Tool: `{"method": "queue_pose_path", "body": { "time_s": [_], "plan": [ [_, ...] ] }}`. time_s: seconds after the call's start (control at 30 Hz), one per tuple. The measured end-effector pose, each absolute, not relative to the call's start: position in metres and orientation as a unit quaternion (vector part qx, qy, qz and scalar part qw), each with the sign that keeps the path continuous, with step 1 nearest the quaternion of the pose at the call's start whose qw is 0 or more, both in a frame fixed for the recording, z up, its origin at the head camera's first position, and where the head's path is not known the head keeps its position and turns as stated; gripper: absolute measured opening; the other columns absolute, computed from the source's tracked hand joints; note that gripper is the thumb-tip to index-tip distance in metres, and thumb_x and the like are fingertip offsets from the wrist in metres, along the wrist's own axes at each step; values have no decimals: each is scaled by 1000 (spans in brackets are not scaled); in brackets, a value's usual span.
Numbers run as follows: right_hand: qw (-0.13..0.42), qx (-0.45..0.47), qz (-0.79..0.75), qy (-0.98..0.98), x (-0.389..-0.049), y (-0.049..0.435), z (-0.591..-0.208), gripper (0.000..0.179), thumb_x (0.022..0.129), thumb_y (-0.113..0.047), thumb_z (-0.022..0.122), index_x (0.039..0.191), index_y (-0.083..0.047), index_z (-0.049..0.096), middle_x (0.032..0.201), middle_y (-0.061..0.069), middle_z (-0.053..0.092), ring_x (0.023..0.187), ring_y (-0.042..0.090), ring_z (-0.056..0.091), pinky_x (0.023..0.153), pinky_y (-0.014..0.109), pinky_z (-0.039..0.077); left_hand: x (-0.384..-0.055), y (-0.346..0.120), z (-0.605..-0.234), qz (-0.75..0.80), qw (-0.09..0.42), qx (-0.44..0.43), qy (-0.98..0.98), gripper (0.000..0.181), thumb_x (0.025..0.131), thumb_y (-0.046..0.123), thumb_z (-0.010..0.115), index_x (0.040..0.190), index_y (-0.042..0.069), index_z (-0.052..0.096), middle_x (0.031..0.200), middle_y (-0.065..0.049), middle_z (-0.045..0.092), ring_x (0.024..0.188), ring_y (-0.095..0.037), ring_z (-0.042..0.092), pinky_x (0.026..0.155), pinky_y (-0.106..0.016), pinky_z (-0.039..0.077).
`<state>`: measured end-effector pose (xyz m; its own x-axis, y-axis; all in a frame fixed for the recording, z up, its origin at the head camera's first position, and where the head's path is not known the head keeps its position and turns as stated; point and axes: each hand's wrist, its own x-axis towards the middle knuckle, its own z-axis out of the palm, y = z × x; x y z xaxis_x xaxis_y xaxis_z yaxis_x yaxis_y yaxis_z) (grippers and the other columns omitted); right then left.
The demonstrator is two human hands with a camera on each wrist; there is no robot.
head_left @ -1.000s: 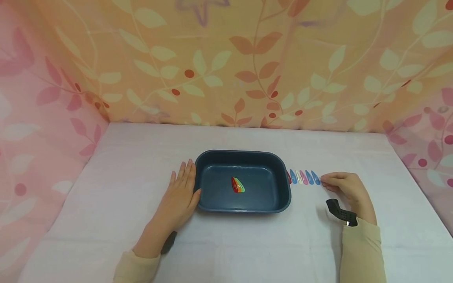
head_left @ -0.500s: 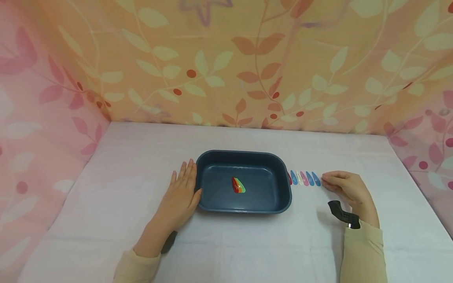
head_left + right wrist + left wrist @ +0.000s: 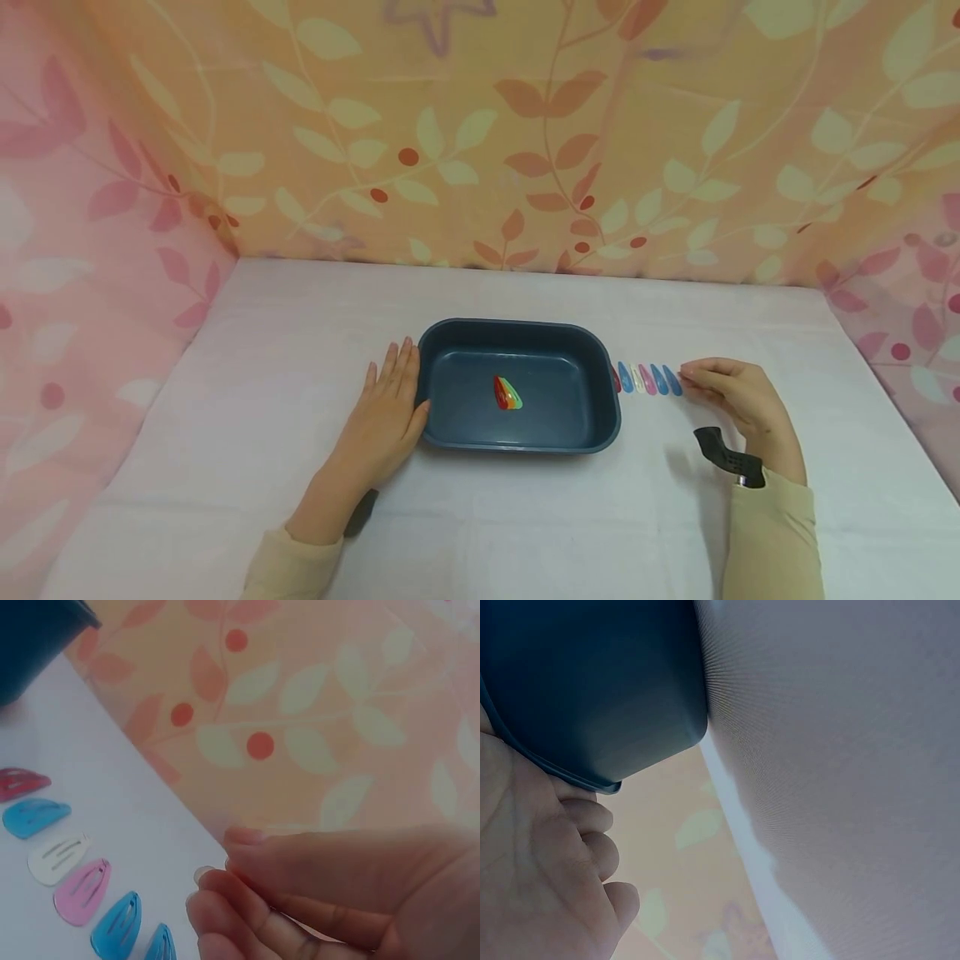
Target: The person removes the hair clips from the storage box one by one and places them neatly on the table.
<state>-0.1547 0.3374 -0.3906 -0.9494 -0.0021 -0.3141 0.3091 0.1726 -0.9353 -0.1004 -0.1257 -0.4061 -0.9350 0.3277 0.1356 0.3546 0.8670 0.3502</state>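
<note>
A dark blue rectangular pan [image 3: 517, 446] stands on the white cloth. Red, orange and green hair clips [image 3: 507, 393] lie bunched on its floor. My left hand [image 3: 382, 417] lies along the pan's left side with fingers extended, touching its rim; in the left wrist view the rim meets the palm side. To the pan's right is a row of snap hair clips [image 3: 81, 892]: red, blue, white, pink and two blue. My right hand [image 3: 738, 396] is just past the row's right end, fingers loosely bent, thumb near the index fingertip. Nothing shows between them.
A white cloth [image 3: 525, 525] covers the table. Patterned orange fabric [image 3: 465, 208] rises behind it, with pink fabric [image 3: 67, 292] at the left side and more at the right. A black wrist mount [image 3: 726, 454] sticks out above my right wrist.
The whole head view has shifted slightly to the right. My right hand stays at the row's end with barely any movement, and my left hand keeps its place against the pan.
</note>
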Motion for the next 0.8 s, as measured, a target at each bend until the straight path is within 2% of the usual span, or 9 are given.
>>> {"method": "queue_pose_path", "body": {
  "time_s": [0.43,0.8],
  "plan": [
    [93,41,-667,738,-152,317,-378,17,88,-1,63,83,-12,75,85,-5,70,79,6,67,71,19,52,-101,-125,-406,-188,37,-177,-965,70,96,25,49,148,-7,14,155,-19,8,143,-33,6,112,-52,9],
    [75,2,-611,788,-152,292,-366,12,89,-8,65,85,-13,75,84,-8,70,78,5,67,72,17,51,-100,-125,-406,-188,44,-175,-965,69,96,24,48,147,-7,14,155,-19,9,143,-33,6,112,-52,9]
  ]
}}
